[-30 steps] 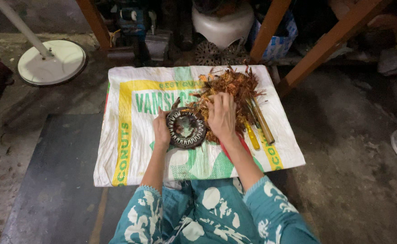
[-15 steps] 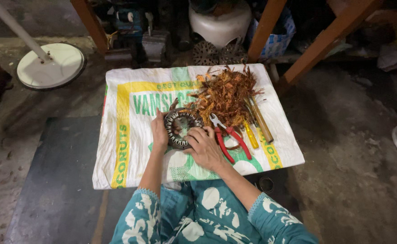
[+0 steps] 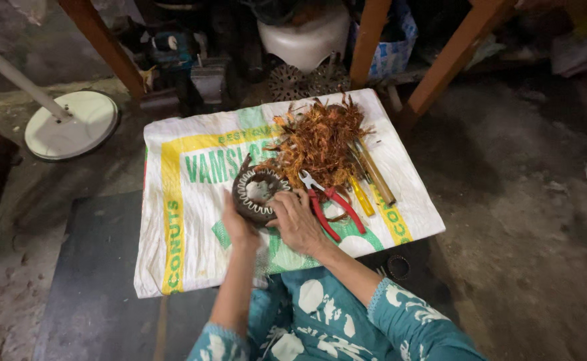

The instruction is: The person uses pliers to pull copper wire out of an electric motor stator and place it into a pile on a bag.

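Floor (image 3: pixel 507 200) of bare, dusty concrete carries everything. At far left a white fan base (image 3: pixel 71 124) with its pole lies flat. Next comes a dark mat (image 3: pixel 99 281), and partly over it a white woven sack (image 3: pixel 186 220) with green and yellow print, spread flat. The left hand (image 3: pixel 239 224) curls its fingers around the near edge of a stator (image 3: pixel 260 194), a dark ring with pale slot liners, tilted up on the sack. The right hand (image 3: pixel 298 220) presses its closed fingers against the ring's right side. Just right lie red pliers (image 3: pixel 327 207), then yellow tools (image 3: pixel 367 184), with a copper wire heap (image 3: pixel 320 140) touching them behind.
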